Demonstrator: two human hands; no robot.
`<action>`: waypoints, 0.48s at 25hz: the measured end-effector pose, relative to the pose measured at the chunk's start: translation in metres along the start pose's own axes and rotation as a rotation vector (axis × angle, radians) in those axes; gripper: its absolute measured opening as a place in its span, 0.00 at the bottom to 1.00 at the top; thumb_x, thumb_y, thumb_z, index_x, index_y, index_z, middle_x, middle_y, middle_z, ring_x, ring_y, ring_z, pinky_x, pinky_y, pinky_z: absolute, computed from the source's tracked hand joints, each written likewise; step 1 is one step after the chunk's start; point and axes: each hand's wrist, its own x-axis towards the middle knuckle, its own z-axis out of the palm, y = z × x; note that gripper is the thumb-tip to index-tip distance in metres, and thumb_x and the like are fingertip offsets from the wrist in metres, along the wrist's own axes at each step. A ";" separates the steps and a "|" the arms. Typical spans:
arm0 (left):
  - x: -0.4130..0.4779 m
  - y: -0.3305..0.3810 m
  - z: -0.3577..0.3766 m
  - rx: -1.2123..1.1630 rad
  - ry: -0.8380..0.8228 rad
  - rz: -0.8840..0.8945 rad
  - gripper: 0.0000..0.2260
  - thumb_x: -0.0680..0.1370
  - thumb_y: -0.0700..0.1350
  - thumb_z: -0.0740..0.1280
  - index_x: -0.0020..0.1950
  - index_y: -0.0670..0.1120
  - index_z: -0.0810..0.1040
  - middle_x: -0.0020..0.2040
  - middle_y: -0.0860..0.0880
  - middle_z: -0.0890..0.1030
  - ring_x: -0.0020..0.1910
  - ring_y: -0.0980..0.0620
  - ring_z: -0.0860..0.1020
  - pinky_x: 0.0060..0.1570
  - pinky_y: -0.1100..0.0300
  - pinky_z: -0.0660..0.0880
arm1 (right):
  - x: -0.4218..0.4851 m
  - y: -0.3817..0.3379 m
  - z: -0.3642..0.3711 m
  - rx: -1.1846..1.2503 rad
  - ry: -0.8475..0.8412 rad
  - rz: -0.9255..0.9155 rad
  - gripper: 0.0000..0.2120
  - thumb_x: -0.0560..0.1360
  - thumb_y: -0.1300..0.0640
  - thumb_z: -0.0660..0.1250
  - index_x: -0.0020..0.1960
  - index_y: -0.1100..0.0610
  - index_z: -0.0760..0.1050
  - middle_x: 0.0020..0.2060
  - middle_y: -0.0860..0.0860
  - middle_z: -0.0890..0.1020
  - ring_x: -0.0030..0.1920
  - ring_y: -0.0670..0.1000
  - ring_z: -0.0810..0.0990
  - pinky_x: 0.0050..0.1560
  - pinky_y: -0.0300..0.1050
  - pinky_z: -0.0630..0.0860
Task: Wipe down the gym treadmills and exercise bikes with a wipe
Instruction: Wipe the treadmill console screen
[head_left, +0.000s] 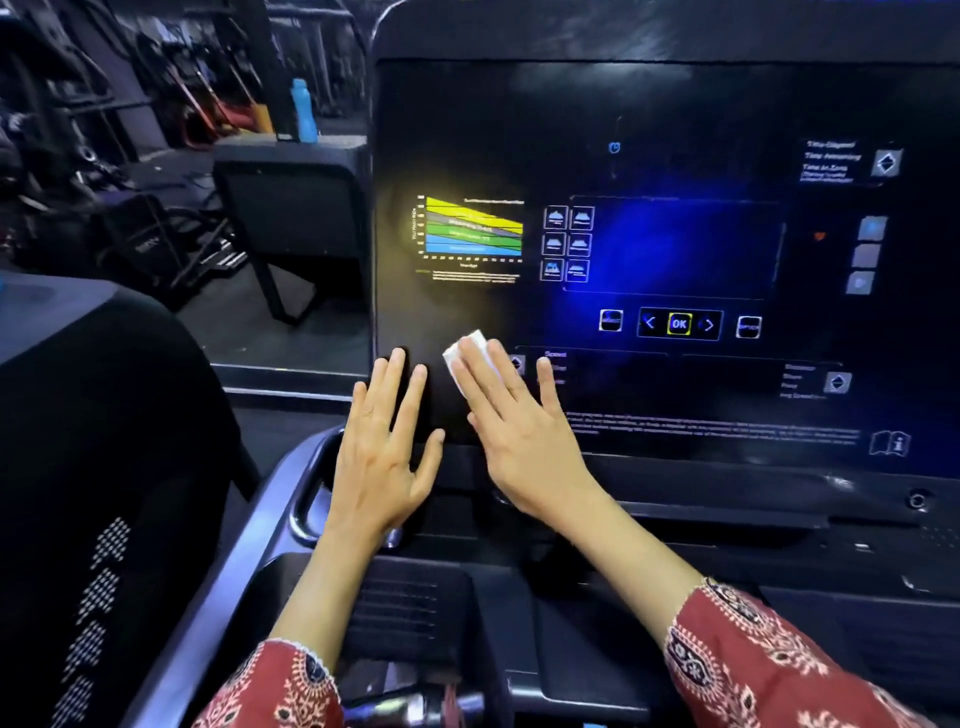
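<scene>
A black treadmill console panel (649, 130) fills the view, with a coloured chart, icons and an OK button printed on it. My right hand (514, 431) lies flat with straight fingers on its lower left part and presses a small white wipe (470, 353) against the panel; the wipe's top edge shows beyond my fingertips. My left hand (387, 447) rests flat and spread on the panel just left of the right hand, holding nothing.
Below the panel run the console's dark tray and a grey handlebar (306, 499). A neighbouring machine's black console (78, 415) stands at left. Behind it are a black stand (291, 208) with a blue bottle (304, 109) on it and gym gear on the floor.
</scene>
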 end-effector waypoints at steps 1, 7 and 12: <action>-0.002 -0.006 -0.003 0.000 -0.001 -0.008 0.26 0.78 0.48 0.59 0.74 0.40 0.62 0.75 0.40 0.59 0.75 0.43 0.55 0.75 0.51 0.48 | 0.006 -0.005 0.002 -0.014 0.008 -0.011 0.27 0.79 0.58 0.52 0.78 0.55 0.53 0.77 0.51 0.56 0.77 0.51 0.53 0.73 0.53 0.32; -0.014 -0.029 -0.006 -0.009 0.010 0.031 0.27 0.78 0.49 0.60 0.74 0.39 0.61 0.75 0.41 0.61 0.75 0.44 0.57 0.74 0.47 0.54 | 0.046 -0.027 0.006 -0.051 0.053 -0.071 0.26 0.80 0.59 0.52 0.77 0.56 0.56 0.76 0.51 0.60 0.76 0.50 0.56 0.73 0.54 0.31; -0.020 -0.041 -0.004 -0.019 0.046 0.052 0.26 0.79 0.51 0.61 0.73 0.39 0.61 0.74 0.41 0.63 0.75 0.46 0.57 0.74 0.48 0.54 | 0.072 -0.037 0.012 -0.039 0.093 -0.022 0.24 0.80 0.59 0.52 0.77 0.57 0.58 0.76 0.53 0.61 0.76 0.53 0.58 0.73 0.56 0.33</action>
